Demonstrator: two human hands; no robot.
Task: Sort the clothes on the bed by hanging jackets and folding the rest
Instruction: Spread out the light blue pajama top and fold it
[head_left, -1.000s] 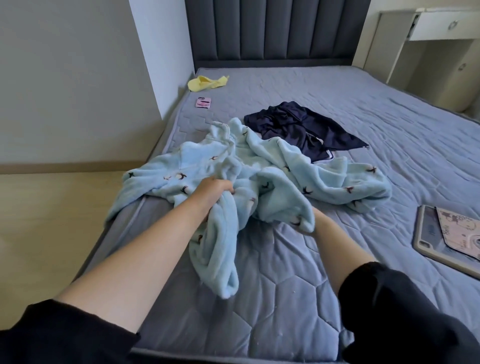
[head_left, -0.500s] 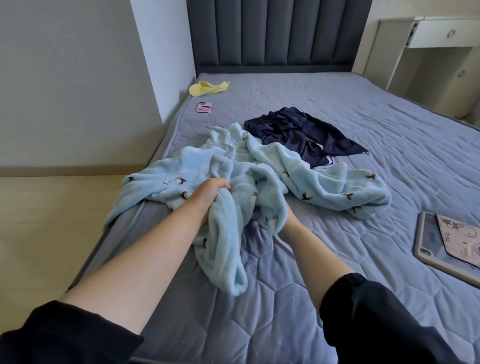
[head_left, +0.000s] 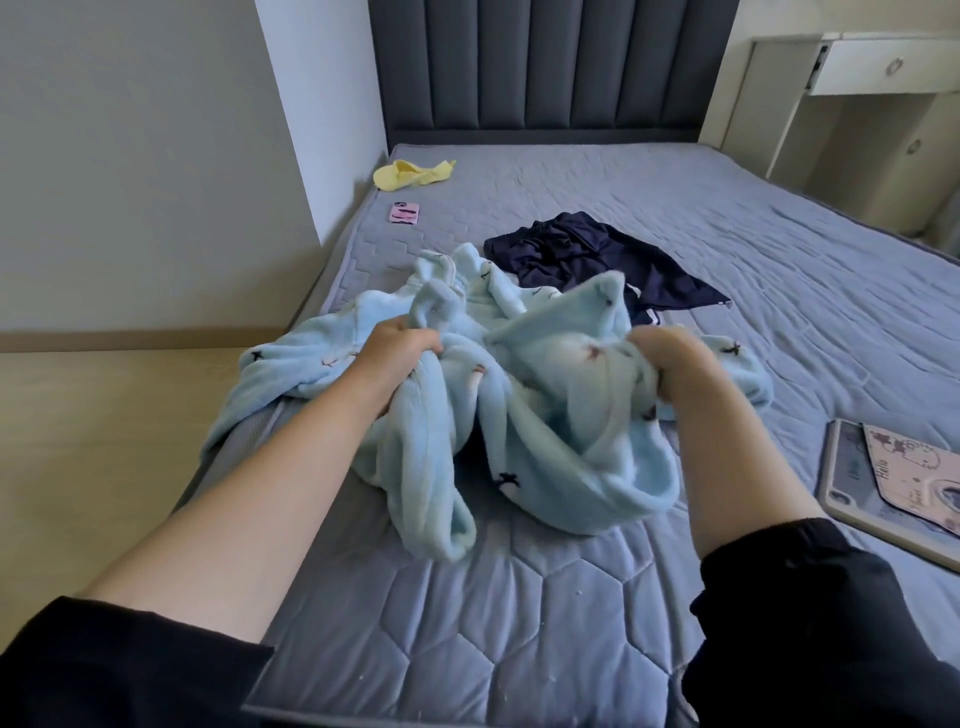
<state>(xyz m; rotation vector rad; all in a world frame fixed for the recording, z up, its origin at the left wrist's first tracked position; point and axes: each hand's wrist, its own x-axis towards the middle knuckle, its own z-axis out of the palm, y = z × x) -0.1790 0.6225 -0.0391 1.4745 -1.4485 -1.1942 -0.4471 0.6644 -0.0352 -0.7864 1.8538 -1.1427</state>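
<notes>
With my left hand (head_left: 402, 345) and right hand (head_left: 670, 364) both gripping the blue fleece (head_left: 545, 415), I should lift it clear and shake it flat.

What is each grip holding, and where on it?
Both hold the fluffy light-blue fleece garment with dark prints: left grip bunches a fold near its middle, right grip clutches a raised edge.

Both hands, the left hand (head_left: 397, 353) and the right hand (head_left: 670, 364), grip a light blue fleece garment (head_left: 550, 415) on the bed (head_left: 467, 623). Beyond them lies a navy garment (head_left: 597, 260). A tablet (head_left: 893, 483) rests right of the right hand.
</notes>
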